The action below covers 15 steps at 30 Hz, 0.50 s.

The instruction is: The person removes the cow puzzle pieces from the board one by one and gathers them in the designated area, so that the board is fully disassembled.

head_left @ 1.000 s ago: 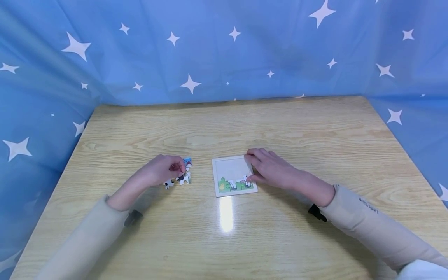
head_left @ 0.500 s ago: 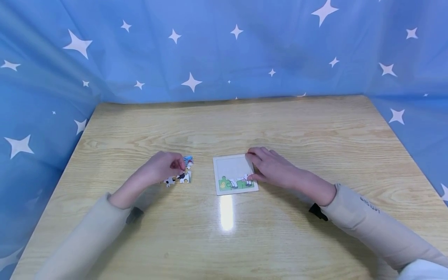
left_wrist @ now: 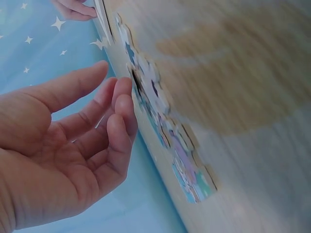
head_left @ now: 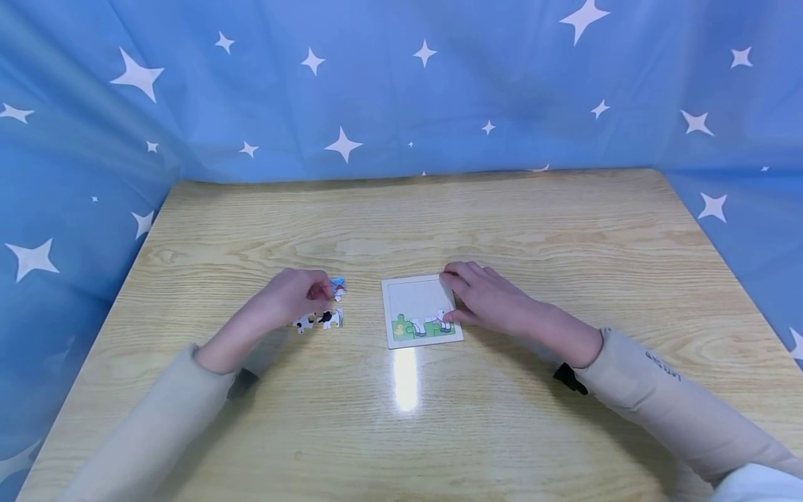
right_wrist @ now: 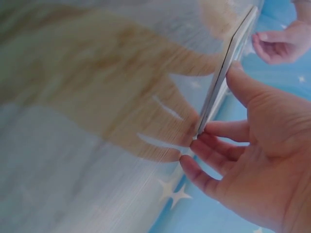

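In the head view my left hand (head_left: 293, 298) hovers over loose jigsaw pieces: a black-and-white cow piece (head_left: 330, 319), a spotted piece (head_left: 304, 323) beside it, and a blue-and-red piece (head_left: 339, 287). The left wrist view shows the left thumb apart from loosely bent fingers, with nothing between them. My right hand (head_left: 486, 300) rests at the right side of a white-rimmed puzzle tray (head_left: 385, 310), its thumb and index finger touching the border. Joined pieces (head_left: 423, 328) with green ground, a duck and white animal legs fill the tray's lower part; its upper part is bare.
A light wood-grain table (head_left: 389, 230) carries everything. Blue cloth (head_left: 401, 84) with white stars hangs behind it and at both sides. More colourful pieces (left_wrist: 187, 170) lie partly hidden under the left hand. A bright light reflection (head_left: 405, 380) shows below the tray.
My left fingertips have lifted slightly from over the cow piece, which shows a little more now. My right hand and the tray stay put; the head view has shifted a little.
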{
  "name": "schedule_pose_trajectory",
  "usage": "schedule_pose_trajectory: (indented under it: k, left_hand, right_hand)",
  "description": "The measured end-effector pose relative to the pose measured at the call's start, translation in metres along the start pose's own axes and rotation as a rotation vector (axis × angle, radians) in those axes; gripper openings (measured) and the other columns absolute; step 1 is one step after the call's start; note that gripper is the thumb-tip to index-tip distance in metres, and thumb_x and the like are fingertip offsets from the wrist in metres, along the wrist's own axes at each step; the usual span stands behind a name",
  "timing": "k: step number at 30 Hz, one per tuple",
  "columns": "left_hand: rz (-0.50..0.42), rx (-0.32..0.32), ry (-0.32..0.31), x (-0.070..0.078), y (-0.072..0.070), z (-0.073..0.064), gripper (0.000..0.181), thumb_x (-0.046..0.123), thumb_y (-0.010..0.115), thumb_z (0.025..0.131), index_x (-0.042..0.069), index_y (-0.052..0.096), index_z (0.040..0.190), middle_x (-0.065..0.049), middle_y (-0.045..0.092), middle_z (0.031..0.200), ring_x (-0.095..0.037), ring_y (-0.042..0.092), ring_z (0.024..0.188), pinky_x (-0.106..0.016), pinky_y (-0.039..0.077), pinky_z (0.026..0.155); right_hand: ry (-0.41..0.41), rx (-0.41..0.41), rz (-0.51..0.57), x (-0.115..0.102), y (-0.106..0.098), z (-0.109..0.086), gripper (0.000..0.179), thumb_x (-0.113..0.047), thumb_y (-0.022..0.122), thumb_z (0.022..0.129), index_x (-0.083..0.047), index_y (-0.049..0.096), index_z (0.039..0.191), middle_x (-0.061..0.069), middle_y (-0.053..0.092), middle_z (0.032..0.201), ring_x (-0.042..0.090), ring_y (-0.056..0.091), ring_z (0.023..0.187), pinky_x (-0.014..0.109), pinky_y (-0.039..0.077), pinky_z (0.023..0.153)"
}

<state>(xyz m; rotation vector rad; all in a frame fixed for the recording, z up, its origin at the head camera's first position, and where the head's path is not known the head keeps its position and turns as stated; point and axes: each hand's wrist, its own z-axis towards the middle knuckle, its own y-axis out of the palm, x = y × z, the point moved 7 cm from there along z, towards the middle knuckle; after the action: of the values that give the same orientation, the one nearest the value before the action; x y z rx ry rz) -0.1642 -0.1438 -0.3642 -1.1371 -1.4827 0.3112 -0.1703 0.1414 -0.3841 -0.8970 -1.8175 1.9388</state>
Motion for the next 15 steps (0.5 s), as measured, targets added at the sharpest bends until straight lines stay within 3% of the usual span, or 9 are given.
schedule_pose_trajectory:
  k: [7, 15]
  left_hand:
    - [-0.021, -0.004, 0.051, 0.01, 0.005, 0.003, 0.005, 0.005, 0.075, 0.103, 0.002, 0.071, 0.103, -0.002, 0.064, 0.084, -0.016, 0.055, 0.076, -0.03, 0.046, 0.071]
    - [-0.04, -0.024, 0.139, 0.023, 0.015, 0.007, 0.003, 0.003, 0.076, 0.102, 0.002, 0.073, 0.101, -0.002, 0.069, 0.087, -0.016, 0.062, 0.082, -0.031, 0.053, 0.078]
  right_hand:
    - [0.021, -0.021, -0.001, -0.003, -0.003, -0.001, 0.066, -0.032, 0.079, 0.104, 0.012, 0.058, 0.149, 0.026, 0.055, 0.15, 0.043, 0.055, 0.138, 0.066, 0.052, 0.106]
    - [-0.02, 0.018, 0.008, 0.005, 0.006, 0.0, 0.069, -0.041, 0.076, 0.106, 0.01, 0.058, 0.149, 0.024, 0.055, 0.149, 0.042, 0.055, 0.136, 0.066, 0.053, 0.103]
